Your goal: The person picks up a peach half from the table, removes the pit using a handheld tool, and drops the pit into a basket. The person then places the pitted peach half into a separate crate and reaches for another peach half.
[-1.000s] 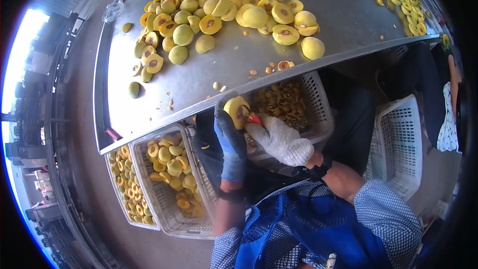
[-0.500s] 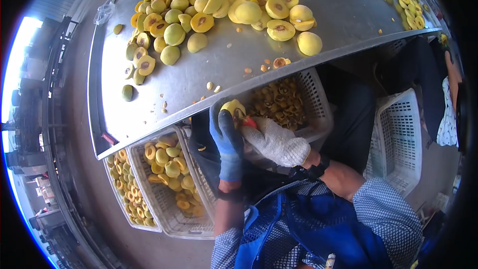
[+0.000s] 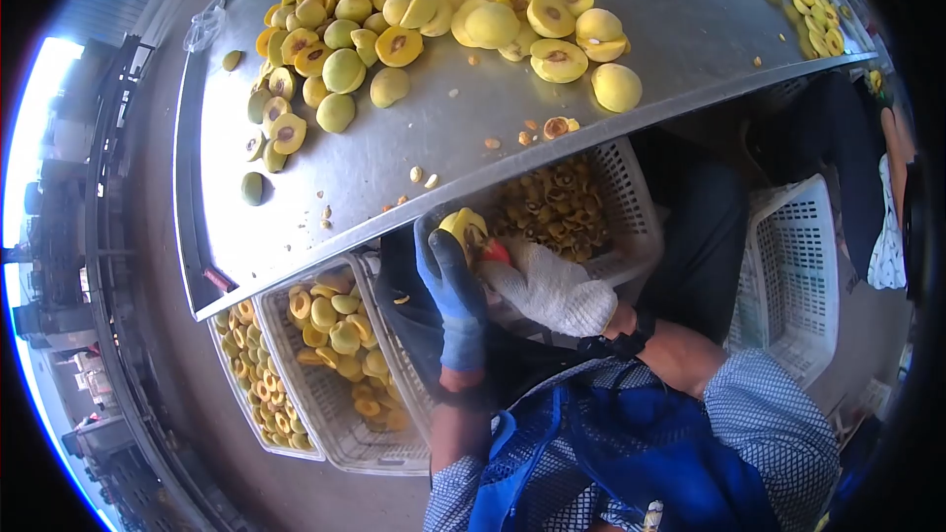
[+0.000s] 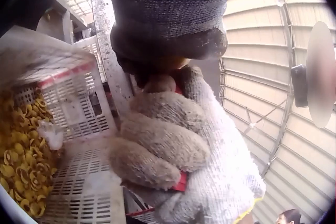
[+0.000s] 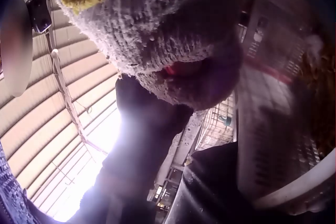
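Observation:
In the head view my left hand (image 3: pixel 453 296), in a blue glove with dark coated fingers, holds a yellow peach half (image 3: pixel 459 226). A brown hollow shows in its cut face. My right hand (image 3: pixel 557 294), in a white knitted glove, grips a red-handled tool (image 3: pixel 496 251) right against the fruit. The tool's tip is hidden. Curled white-gloved fingers (image 4: pixel 163 142) wrap the red handle (image 4: pixel 181 183) in the left wrist view, just below the blue glove (image 4: pixel 168 11). The right wrist view is dark, with a bit of red inside the white glove (image 5: pixel 152 40).
Many halved peaches (image 3: pixel 342 70) lie heaped on the metal table (image 3: pixel 473 138). Under its edge stands a crate (image 3: pixel 642 227) of brown-yellow scraps. Crates (image 3: pixel 330 448) of peach halves stand at the left; another white crate (image 3: pixel 803 266) is at the right, near another person's legs.
The peach half has turned a little in my left hand, whose dark fingertip now shows in front of it. My right hand stays at the fruit with the tool. The head view has shifted slightly.

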### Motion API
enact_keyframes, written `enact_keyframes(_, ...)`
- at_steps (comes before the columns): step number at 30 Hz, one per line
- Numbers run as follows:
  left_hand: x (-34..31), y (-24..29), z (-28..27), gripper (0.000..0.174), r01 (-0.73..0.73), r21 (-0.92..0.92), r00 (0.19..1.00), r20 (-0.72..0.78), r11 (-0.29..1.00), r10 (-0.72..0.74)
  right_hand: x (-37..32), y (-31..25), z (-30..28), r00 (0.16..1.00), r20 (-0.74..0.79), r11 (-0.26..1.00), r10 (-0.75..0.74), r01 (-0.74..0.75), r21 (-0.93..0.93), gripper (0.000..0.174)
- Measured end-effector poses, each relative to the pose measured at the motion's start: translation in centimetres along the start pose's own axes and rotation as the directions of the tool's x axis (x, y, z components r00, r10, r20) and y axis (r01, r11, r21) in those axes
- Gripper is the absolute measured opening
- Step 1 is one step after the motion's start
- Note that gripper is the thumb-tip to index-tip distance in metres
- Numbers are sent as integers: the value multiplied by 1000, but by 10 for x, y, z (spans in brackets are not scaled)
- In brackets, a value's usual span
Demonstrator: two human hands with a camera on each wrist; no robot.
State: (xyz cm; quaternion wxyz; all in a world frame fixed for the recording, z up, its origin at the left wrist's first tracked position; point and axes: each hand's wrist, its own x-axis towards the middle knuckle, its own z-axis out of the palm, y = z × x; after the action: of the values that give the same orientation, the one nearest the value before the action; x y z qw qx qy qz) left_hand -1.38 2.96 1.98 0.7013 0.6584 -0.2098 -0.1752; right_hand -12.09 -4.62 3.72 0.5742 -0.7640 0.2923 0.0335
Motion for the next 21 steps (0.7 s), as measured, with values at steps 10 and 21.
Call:
enact_keyframes(10,11,-5,-13,30,-224,225,971,138,948,197,-3,-3,4,1000,-16,979,-12,15,202,53)
enact_keyframes(21,28,6,-23,35,194,106,799,560,975,-220,-16,8,9,966,260,741,8,-181,647,37)
